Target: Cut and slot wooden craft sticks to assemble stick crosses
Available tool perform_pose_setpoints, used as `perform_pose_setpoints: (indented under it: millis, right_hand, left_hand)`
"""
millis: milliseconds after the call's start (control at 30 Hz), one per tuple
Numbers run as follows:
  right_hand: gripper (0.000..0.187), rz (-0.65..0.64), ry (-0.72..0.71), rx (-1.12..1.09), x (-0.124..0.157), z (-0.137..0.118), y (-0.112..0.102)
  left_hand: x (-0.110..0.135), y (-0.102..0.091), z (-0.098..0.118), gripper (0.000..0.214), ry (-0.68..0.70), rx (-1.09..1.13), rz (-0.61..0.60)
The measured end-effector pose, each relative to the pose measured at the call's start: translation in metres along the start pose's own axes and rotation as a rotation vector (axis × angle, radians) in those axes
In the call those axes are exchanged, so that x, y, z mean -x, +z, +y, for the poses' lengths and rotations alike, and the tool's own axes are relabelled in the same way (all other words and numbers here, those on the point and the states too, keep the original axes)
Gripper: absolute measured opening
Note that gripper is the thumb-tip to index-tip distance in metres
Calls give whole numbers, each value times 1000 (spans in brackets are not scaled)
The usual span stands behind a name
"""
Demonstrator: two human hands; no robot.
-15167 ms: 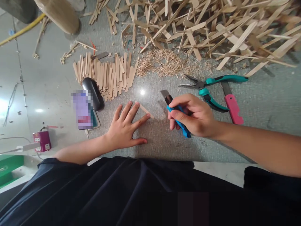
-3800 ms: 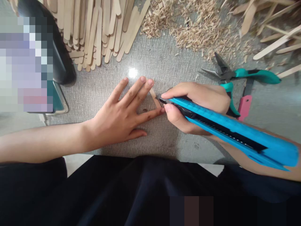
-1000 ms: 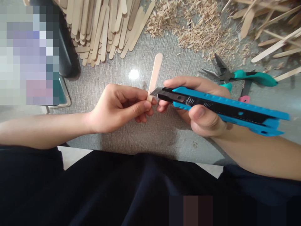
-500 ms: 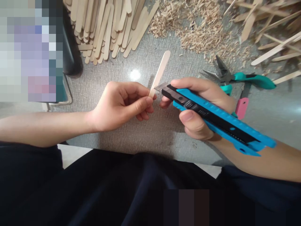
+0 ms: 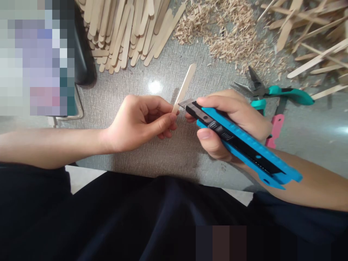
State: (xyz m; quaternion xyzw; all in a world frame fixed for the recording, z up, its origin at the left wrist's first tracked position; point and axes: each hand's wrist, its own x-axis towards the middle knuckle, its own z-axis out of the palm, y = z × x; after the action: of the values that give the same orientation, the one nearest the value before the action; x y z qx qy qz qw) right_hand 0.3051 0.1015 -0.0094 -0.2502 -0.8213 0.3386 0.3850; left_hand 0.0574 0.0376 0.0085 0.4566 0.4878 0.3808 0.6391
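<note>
Between thumb and fingers, my left hand (image 5: 146, 123) pinches the lower end of a wooden craft stick (image 5: 186, 83). The stick tilts up and to the right, its rounded far end free. My right hand (image 5: 231, 119) is wrapped round a blue and black utility knife (image 5: 239, 145), thumb on its near side and fingers on the far side. The knife's short exposed blade (image 5: 185, 103) points left, its tip at the stick's edge just above my left fingertips. Whether the blade bites into the wood is too fine to tell.
A pile of craft sticks (image 5: 122, 32) lies at the back left, wood shavings (image 5: 231, 36) at the back middle, more sticks (image 5: 315, 32) at the back right. Green-handled pliers (image 5: 288, 92) and a pink-handled tool (image 5: 275, 128) lie beyond my right hand. A black object (image 5: 84, 54) stands left.
The knife has turned, its rear end swinging left and toward me, with my right thumb shifted left. The stick's far end sits slightly lower. Both hands keep their hold.
</note>
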Motion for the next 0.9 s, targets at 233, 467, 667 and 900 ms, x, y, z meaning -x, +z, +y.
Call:
perform_pose_setpoints:
  millis: [233, 467, 667, 900]
  right_hand:
    - [43, 28, -74, 136, 0, -9, 2]
    - [40, 79, -121, 215, -2, -5, 2]
    - [34, 28, -40, 271, 1, -11, -1]
    - [40, -9, -52, 156, 1, -9, -2]
  left_hand:
    - [3, 3, 3, 6, -36, -94, 23]
    - [2, 4, 6, 4, -44, -85, 22]
    - [1, 4, 2, 5, -24, -53, 16]
    - [-1, 2, 1, 9, 0, -27, -13]
